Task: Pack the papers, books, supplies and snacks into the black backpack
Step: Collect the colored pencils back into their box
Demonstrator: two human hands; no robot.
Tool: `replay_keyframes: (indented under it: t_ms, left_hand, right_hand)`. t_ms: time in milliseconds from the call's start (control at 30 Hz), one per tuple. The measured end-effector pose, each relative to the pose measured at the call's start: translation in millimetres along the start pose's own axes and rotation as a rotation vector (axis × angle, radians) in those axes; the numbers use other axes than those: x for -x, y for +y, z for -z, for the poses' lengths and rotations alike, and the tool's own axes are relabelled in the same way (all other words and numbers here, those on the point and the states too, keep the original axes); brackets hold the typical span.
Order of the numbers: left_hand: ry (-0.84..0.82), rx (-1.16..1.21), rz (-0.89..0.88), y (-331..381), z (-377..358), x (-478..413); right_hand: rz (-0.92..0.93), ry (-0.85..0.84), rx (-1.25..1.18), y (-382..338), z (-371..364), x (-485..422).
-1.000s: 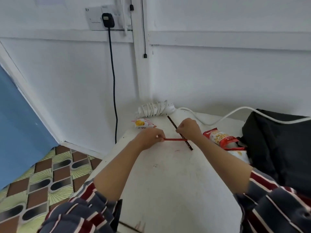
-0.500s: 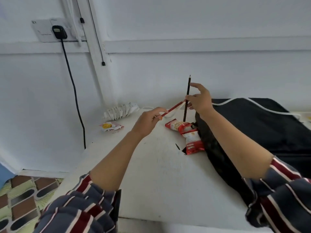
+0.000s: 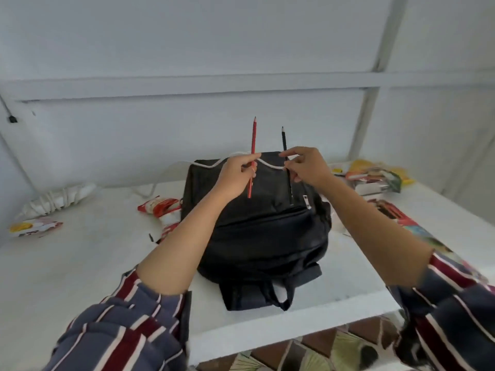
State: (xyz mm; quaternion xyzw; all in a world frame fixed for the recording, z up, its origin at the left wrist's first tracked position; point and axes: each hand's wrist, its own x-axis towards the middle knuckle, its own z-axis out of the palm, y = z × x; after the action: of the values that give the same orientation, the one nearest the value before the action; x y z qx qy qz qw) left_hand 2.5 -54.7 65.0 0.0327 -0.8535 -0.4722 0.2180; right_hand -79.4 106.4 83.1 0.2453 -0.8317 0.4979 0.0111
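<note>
The black backpack lies flat in the middle of the white table, zips shut, its handle toward me. My left hand pinches a red pencil and holds it upright over the bag's far half. My right hand pinches a black pencil, also upright, a little to the right. Red snack packets lie against the bag's left side. A yellow and white snack packet sits at the far left. Books and more snacks are piled at the right.
A white cable runs across the backpack's far edge to a coiled extension lead by the wall. A colourful book lies under my right forearm. The table's front edge is close, with patterned floor below.
Both hands lifted the pencils off the table and carried them right, over the backpack. The pencils now stand upright and apart. My view turned right onto the bag.
</note>
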Motion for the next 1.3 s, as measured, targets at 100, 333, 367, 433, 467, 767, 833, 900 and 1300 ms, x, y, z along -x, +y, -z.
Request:
replay_keyframes:
  t_ms: [100, 333, 367, 433, 467, 767, 833, 900, 1300]
  left_hand:
    - [-0.082, 0.019, 0.008, 27.6, -58.9, -12.9]
    - [-0.28, 0.04, 0.048, 48.9, -175.2, -39.1]
    - [-0.305, 0.048, 0.055, 49.6, -190.0, -43.9]
    - [-0.345, 0.041, 0.053, 49.9, -215.9, -54.4]
    - [-0.362, 0.032, 0.044, 49.4, -227.2, -60.7]
    - [-0.465, -0.084, -0.018, 37.1, -294.8, -117.1]
    - [-0.467, -0.099, -0.027, 36.4, -301.3, -124.7]
    - [-0.461, -0.127, -0.035, 33.1, -306.0, -129.7]
    - [-0.383, -0.24, 0.183, 27.2, -315.3, -123.0]
  right_hand:
    - [-0.008, -0.002, 0.069, 34.9, 52.1, 6.6]
    - [-0.076, 0.038, 0.143, 114.0, 143.1, 10.8]
    - [-0.083, 0.046, 0.155, 124.2, 152.9, 10.1]
    - [-0.099, 0.064, 0.185, 142.6, 167.8, 5.1]
    - [-0.1, 0.068, 0.212, 151.2, 173.5, 0.5]
    - [-0.079, -0.046, 0.349, 219.2, 189.1, -49.3]
    - [-0.067, -0.082, 0.341, 227.3, 188.0, -56.7]
    - [-0.051, -0.124, 0.346, 235.1, 187.5, -62.9]
    - [0.177, -0.368, 0.344, 272.7, 179.8, -64.7]
